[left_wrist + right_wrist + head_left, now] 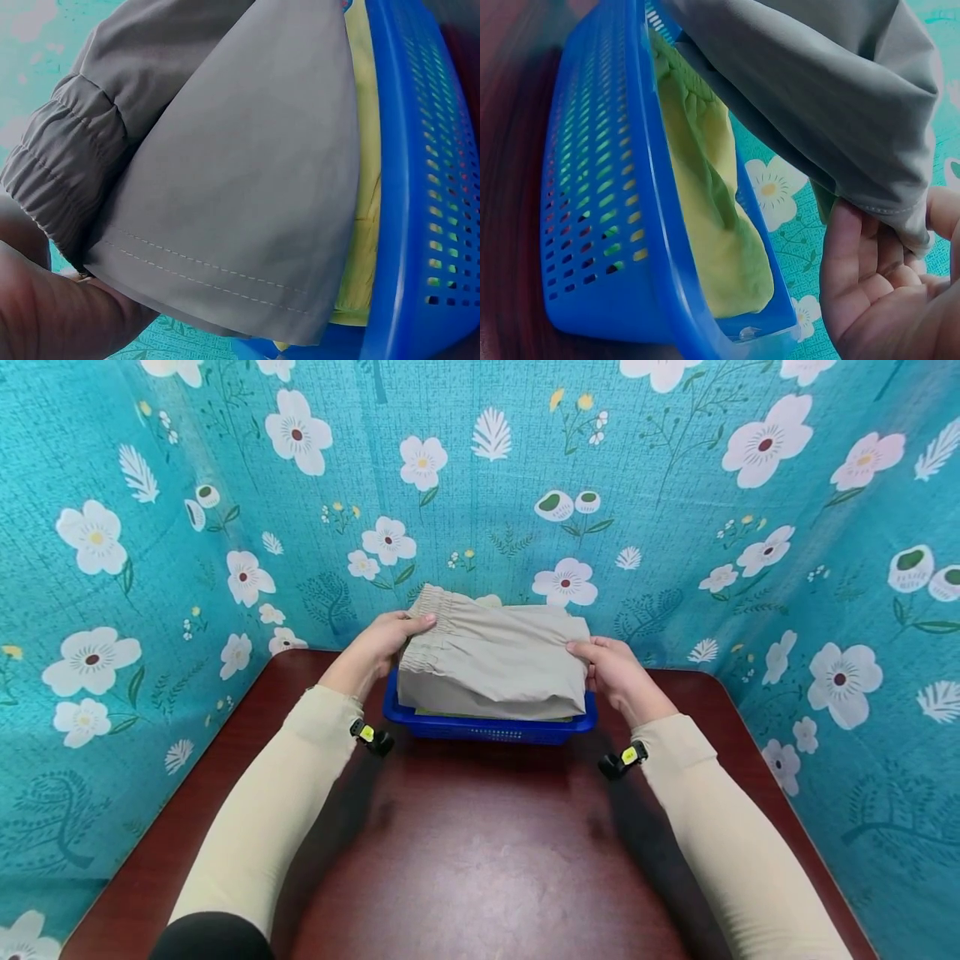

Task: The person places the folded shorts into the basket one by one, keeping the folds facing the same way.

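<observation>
A folded pair of grey-beige shorts with a gathered elastic waistband is held over a blue plastic basket. My left hand grips the shorts by the waistband end, thumb on top. At the opposite end my right hand pinches the fabric between thumb and fingers. Through the right wrist view, the shorts are raised clear of yellow-green folded cloth lying inside the basket. A stitched hem hangs near my left thumb in the left wrist view.
The basket stands at the back of a dark reddish-brown table. Teal floral curtains surround the table at the back and both sides. Both forearms wear beige sleeves, each with a small black wrist camera.
</observation>
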A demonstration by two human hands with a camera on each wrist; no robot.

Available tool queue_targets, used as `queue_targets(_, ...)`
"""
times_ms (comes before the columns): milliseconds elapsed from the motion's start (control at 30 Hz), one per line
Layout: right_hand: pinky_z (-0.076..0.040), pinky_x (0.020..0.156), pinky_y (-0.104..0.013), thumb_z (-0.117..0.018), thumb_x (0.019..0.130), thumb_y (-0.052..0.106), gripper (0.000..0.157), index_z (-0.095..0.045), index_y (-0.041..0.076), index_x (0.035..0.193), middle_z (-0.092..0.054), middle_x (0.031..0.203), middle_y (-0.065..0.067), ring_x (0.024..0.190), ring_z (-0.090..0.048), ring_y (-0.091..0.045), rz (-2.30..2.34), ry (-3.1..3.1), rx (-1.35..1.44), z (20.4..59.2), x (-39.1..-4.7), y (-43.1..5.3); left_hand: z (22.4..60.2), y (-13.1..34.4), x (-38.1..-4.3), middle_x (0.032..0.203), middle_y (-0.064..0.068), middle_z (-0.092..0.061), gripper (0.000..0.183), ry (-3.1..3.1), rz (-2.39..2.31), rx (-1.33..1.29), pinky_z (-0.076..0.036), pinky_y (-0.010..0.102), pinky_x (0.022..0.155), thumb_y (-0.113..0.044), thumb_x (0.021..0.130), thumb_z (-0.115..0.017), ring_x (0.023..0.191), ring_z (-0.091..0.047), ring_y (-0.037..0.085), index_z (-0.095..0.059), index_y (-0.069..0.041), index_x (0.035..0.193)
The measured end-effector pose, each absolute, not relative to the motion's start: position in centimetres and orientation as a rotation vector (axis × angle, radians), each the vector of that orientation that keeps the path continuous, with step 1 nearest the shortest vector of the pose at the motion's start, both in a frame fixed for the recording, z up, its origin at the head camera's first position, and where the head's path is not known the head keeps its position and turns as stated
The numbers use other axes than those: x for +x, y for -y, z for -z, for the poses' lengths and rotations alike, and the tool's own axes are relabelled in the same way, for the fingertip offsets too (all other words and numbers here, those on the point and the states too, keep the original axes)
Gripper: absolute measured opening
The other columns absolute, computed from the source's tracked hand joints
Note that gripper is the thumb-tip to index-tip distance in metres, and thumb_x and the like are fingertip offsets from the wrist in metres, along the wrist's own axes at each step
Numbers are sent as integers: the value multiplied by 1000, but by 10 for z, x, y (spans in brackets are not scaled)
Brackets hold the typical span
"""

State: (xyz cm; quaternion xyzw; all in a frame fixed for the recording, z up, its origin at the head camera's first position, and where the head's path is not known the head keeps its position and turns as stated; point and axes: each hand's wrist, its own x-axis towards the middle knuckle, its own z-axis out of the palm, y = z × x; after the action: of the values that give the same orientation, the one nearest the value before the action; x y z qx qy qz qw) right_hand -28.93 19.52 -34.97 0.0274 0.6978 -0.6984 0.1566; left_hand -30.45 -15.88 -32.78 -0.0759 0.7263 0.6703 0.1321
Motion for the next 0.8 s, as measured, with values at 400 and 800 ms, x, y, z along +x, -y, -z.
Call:
queue_targets(400,-58,67,-32,-64,93,27,44,-53,5,130,-69,92,1,72,-69,-14,2022,-2034,115,362,-313,-193,334,159,-326,112,5,-62,50,-2109,-1938,-277,-53,33,79,-40,90,-65,91,-63,17,-55,-11,129)
queue_targets(800,-57,65,-32,-64,93,27,43,-55,5,129,-68,86,2,68,-68,-12,1988,-2086,182,373,-328,-188,346,156,-341,105,4,-62,47,-2139,-1915,-319,-52,31,76,-39,92,-63,84,-62,16,-56,-10,128)
